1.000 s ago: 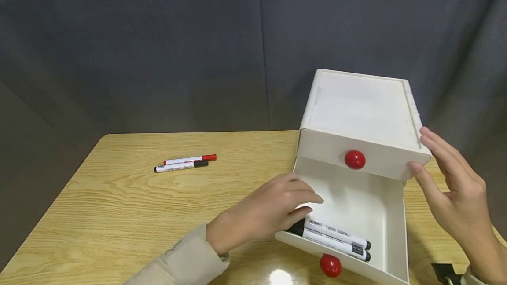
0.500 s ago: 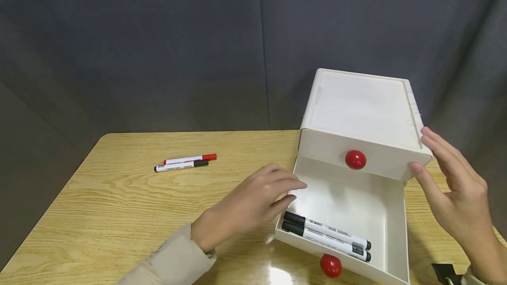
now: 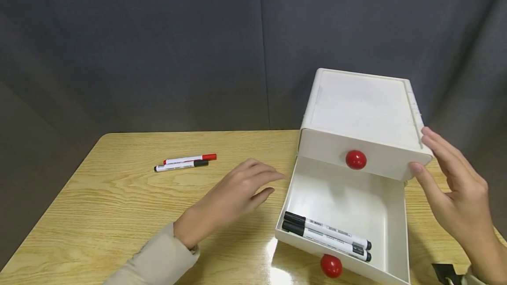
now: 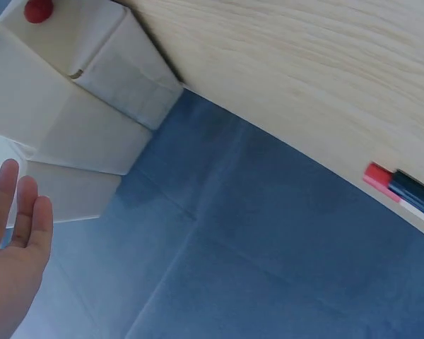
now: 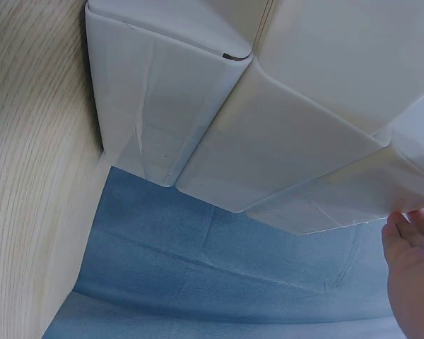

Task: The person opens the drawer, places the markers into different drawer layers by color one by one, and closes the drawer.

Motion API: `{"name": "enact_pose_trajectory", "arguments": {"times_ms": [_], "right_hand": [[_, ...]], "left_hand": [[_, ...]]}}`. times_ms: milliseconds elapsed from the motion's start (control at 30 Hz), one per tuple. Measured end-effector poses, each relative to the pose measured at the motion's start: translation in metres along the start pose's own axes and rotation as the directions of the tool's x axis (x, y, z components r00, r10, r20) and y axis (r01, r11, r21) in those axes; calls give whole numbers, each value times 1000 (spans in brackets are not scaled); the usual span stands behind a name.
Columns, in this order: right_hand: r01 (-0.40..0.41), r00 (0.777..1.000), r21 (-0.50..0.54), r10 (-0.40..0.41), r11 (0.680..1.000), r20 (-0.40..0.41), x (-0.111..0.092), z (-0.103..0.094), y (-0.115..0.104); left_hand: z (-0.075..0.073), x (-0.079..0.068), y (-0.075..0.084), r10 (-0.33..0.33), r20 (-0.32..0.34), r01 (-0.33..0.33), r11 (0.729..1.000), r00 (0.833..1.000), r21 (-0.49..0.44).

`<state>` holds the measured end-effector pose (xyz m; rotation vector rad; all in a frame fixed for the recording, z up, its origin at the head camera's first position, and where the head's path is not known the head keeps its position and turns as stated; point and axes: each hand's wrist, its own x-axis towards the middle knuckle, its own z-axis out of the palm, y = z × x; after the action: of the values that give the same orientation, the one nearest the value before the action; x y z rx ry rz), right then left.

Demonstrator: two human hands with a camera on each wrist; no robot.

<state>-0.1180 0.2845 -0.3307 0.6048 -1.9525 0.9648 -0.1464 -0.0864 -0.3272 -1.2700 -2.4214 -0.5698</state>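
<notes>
A white drawer cabinet (image 3: 364,109) with red round knobs stands at the right in the head view. Its lower drawer (image 3: 356,201) is pulled out, and two white markers with black caps, one at the back (image 3: 336,231) and one at the front (image 3: 330,243), lie side by side along its front wall. Left of that drawer, over the table, my left hand (image 3: 237,188) holds nothing, its fingers extended. My right hand (image 3: 455,192) touches the cabinet's right front corner, thumb at the front face and fingers along the side. The right wrist view shows its fingertips (image 5: 410,229) at the upper tier.
On the wooden table (image 3: 119,206), a red-capped marker (image 3: 184,160) and a black-capped marker (image 3: 178,167) lie together at the left. A dark cloth (image 3: 178,56) hangs behind the table. Something small and black (image 3: 445,272) sits by the right sleeve.
My left hand has moved left, from over the drawer's left end and the marker caps to outside the drawer. The caps it covered are now visible. My right hand has stayed at the cabinet.
</notes>
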Motion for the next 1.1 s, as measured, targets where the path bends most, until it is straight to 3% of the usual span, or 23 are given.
{"name": "enact_pose_trajectory", "arguments": {"times_ms": [667, 1100], "right_hand": [[-1, 1000, 26, 1, 1000, -8, 1, 1, -1], [-16, 1000, 0, 16, 1000, 3, 0, -1, 1]], "left_hand": [[-8, -31, -28, -140, -36, 142, 989, 989, 44], [-14, -49, -47, -231, -31, 232, 972, 973, 48]]}}
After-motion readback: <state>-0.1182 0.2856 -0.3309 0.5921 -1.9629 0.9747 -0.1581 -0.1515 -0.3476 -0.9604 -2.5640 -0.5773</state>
